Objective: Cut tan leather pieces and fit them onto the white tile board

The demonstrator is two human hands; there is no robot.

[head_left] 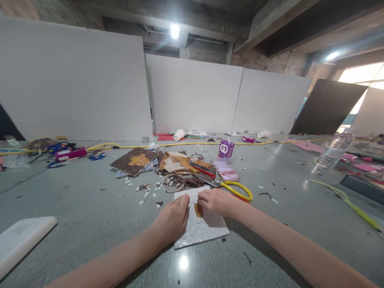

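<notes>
A white square board (201, 236), its surface covered with pale irregular pieces and crack-like lines, lies flat in front of me. My left hand (172, 218) is closed at its left edge, holding it; the fingertips are partly hidden. Over the board's upper right, my right hand (214, 201) has its fingers curled together at a small orange-brown piece (198, 211). That piece lies among the white ones. Just beyond the board are large yellow-handled scissors (237, 189), red-handled scissors (205, 171) and a roll of tape (173, 183).
A brown board with an orange flower pattern (135, 161) and orange and cream scraps (175, 162) lie beyond. A purple drink carton (226, 149), clear bottle (334, 152), yellow cable (192, 143) and white slab (24, 240) sit around. White panels (195, 92) stand at the back.
</notes>
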